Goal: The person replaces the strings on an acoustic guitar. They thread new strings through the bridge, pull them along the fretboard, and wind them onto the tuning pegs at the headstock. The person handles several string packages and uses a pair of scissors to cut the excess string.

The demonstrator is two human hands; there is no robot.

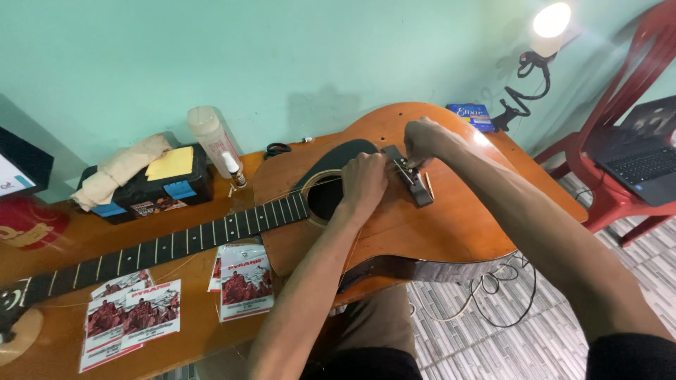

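Orange-brown wood: the acoustic guitar (pixel 394 225) lies flat on the table (pixel 63 331), neck to my left, keeping its dark bridge (pixel 412 184) steady. My left hand (pixel 364 181) rests curled by the soundhole (pixel 325 197), bracing; my right hand (pixel 426 141) is bunched tight, fingertips apparently pinching something small at the bridge.

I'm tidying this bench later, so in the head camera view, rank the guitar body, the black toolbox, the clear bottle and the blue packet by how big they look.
Largest to smallest, as they look:
1. guitar body
2. black toolbox
3. clear bottle
4. blue packet

The bottle and packet look close in size, and the packet lies farther from the camera, so that order is unsure.
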